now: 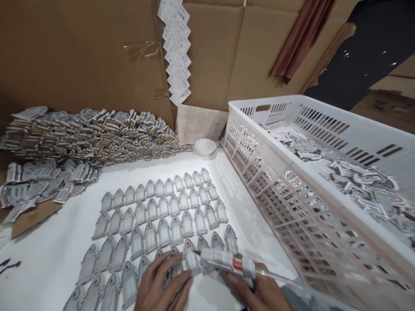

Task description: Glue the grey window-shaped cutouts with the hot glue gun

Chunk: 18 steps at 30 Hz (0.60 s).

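My right hand (264,291) is wrapped round a white glue gun (223,260) with an orange-red patch. A clear stick or tube runs from its back, and its dark nozzle is over or touching a small arch-shaped grey piece (191,255) in the near rows. My left hand (165,283) lies over neighbouring pieces with its fingers spread, the fingertips beside the piece under the nozzle. Several rows of similar arched pieces (151,236), each with a small ring-like mark at its pointed top, are laid out on the white table (52,259).
A large white plastic crate (259,172) with loose pieces stands at the right. Stacked pieces (90,134) fill the back left, beside a looser heap (42,179) and a cardboard scrap (35,218). A small white bowl (205,147) sits before the cardboard wall (210,56).
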Motion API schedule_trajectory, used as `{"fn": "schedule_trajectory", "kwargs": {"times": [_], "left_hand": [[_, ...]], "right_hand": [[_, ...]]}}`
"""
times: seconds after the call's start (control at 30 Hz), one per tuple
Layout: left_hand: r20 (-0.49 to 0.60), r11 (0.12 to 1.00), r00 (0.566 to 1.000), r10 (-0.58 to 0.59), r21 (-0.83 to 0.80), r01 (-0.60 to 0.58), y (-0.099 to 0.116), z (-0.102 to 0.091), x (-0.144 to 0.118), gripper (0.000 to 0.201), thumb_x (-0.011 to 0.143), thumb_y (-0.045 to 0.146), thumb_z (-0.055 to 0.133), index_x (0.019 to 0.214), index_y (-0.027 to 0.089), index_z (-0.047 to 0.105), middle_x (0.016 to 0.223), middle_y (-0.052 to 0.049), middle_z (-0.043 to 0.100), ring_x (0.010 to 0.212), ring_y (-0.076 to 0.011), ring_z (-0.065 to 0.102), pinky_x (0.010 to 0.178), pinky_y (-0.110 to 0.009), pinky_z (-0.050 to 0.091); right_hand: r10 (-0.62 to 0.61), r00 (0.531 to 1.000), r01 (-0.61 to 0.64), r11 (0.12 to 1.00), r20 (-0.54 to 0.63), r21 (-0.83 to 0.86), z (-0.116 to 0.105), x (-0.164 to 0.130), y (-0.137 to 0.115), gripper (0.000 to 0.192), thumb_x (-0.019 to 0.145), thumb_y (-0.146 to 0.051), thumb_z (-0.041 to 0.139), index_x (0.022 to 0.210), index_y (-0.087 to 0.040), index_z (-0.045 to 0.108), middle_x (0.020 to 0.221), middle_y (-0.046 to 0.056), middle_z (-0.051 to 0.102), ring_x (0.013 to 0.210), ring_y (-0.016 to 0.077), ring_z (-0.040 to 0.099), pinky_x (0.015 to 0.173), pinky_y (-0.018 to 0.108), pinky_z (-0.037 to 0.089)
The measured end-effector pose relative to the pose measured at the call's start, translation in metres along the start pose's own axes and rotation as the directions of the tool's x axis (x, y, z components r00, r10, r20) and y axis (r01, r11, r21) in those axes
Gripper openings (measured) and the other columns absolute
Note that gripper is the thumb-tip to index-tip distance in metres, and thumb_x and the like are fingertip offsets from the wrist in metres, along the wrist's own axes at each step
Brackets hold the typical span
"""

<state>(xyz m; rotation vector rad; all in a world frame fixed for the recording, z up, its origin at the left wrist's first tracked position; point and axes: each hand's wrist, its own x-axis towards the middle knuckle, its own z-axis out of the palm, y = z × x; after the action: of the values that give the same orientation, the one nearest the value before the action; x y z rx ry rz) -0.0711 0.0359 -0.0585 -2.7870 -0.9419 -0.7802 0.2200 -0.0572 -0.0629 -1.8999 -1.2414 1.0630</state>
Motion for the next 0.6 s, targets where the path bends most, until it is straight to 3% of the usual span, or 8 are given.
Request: {"fn": "schedule_trajectory", "kwargs": {"times": [0.2,0.37,0.6], "left_hand": [[0.011,0.985,0.994,-0.107,-0.136,0.107,0.010,-0.012,0.008,0.028,0.100,0.014,0.068,0.122,0.027,0.079,0.139,-0.009,0.074,0.133,-0.0287,0.064,0.108,-0.042,0.061],[0.017,0.978,0.991,-0.133,-0.158,0.134,0.010,-0.010,0.005,0.031,0.100,0.015,0.070,0.126,0.029,0.079,0.141,-0.009,0.071,0.137,-0.0296,0.060,0.108,-0.042,0.060],[0.028,0.978,0.991,-0.129,-0.164,0.132,0.009,-0.006,-0.003,0.037,0.100,0.011,0.069,0.131,0.030,0.076,0.144,-0.010,0.068,0.140,-0.0306,0.055,0.106,-0.044,0.061]], "right_hand": [[-0.158,0.977,0.169,0.983,0.141,-0.070,-0.013,0.004,-0.017,0.054,0.106,-0.066,0.051,0.117,-0.025,0.085,0.110,0.009,0.082,0.107,0.0309,0.077,0.093,0.034,0.059],[-0.229,0.962,0.237,0.971,0.151,-0.036,-0.018,0.007,-0.034,0.050,0.109,-0.059,0.050,0.120,-0.024,0.085,0.115,0.009,0.083,0.107,0.0316,0.078,0.088,0.033,0.061],[-0.230,0.967,0.224,0.973,0.108,0.061,-0.012,0.008,-0.028,0.047,0.110,-0.056,0.054,0.127,-0.021,0.082,0.122,0.011,0.082,0.118,0.0350,0.075,0.099,0.039,0.059]]}}
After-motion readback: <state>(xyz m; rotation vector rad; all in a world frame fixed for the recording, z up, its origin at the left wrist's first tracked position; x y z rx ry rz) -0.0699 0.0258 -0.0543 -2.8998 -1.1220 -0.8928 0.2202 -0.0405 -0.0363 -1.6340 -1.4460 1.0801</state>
